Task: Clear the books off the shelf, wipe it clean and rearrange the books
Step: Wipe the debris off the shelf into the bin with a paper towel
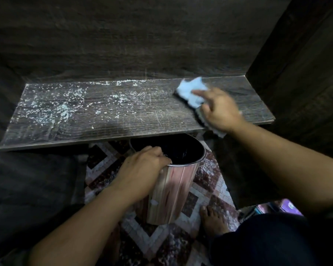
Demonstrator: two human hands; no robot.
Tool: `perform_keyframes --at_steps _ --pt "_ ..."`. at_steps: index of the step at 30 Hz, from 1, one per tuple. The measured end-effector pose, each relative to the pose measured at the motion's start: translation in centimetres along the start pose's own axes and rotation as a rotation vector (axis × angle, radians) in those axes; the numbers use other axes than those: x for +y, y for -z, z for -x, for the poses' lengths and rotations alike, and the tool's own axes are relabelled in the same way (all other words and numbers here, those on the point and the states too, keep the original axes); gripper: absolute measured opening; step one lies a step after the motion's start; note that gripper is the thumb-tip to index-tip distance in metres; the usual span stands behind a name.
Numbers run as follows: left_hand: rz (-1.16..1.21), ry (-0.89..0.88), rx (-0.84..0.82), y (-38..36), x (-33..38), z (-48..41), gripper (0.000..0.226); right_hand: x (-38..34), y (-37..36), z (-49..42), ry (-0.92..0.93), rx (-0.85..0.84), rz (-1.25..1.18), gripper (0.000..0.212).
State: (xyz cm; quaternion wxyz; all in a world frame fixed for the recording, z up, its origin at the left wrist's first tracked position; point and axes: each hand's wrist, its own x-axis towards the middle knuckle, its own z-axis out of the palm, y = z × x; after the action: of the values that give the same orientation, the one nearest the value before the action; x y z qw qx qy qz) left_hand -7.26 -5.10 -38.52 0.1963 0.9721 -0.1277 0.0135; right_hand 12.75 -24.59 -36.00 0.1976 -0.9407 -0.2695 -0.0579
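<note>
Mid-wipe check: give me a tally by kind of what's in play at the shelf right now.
Shelf: 1, strewn with white crumbs
Cloth: 1, light blue
Bin: 1
Hands: 2, left hand gripping the bin rim, right hand pressing the cloth
Total: 5

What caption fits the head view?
Right hand presses a pale cloth on the speckled shelf; left hand grips a bin below its edge.
</note>
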Motion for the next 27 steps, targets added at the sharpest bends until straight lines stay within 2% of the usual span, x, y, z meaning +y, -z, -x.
perform_keyframes --at_steps 2,3,5,9,11,14,16,18,20,21,24,25,27 --pt "-0.008 0.003 0.0 0.0 0.0 0.1 0.02 3.6 1.6 -0.8 -0.191 0.111 0.268 0.055" --pt "-0.009 0.001 0.006 0.0 0.0 0.1 0.02 5.6 2.2 -0.9 -0.295 0.087 0.379 0.057" --pt "-0.012 -0.003 0.009 0.0 -0.1 0.1 0.022 8.5 2.3 -0.3 -0.439 -0.034 0.404 0.063" --pt "-0.025 -0.01 0.006 -0.1 -0.2 -0.1 0.021 7.6 1.2 -0.3 -0.482 -0.016 0.177 0.064" --pt "-0.026 -0.014 0.014 0.0 -0.1 -0.2 0.021 5.1 0.7 -0.4 -0.379 -0.022 0.133 0.061" --pt "-0.017 0.002 0.019 0.1 0.1 -0.1 0.027 1.7 -0.4 0.0 -0.231 -0.058 -0.096 0.046" --pt "-0.015 -0.003 0.026 0.1 0.2 -0.2 0.028 0.1 -0.4 0.1 -0.266 -0.056 -0.374 0.039" --pt "-0.011 0.0 0.027 0.2 0.1 -0.1 0.027 -0.2 0.8 -1.0 -0.378 0.04 -0.579 0.037" --pt "-0.017 0.002 0.032 0.1 0.0 0.0 0.026 1.4 2.1 -2.5 -0.403 0.166 -0.443 0.037" --pt "-0.023 -0.002 0.035 0.1 -0.1 0.0 0.026 2.6 2.5 -2.9 -0.401 0.175 -0.32 0.038" --pt "-0.04 -0.008 0.035 0.1 -0.2 0.2 0.026 5.4 1.1 -2.8 -0.469 -0.019 0.099 0.06" --pt "-0.046 -0.009 0.036 0.2 -0.2 0.3 0.026 5.6 0.2 -2.7 -0.49 -0.051 0.191 0.061" --pt "-0.043 -0.012 0.049 0.3 -0.1 0.3 0.026 4.5 -1.4 -3.3 -0.492 -0.029 0.224 0.057"
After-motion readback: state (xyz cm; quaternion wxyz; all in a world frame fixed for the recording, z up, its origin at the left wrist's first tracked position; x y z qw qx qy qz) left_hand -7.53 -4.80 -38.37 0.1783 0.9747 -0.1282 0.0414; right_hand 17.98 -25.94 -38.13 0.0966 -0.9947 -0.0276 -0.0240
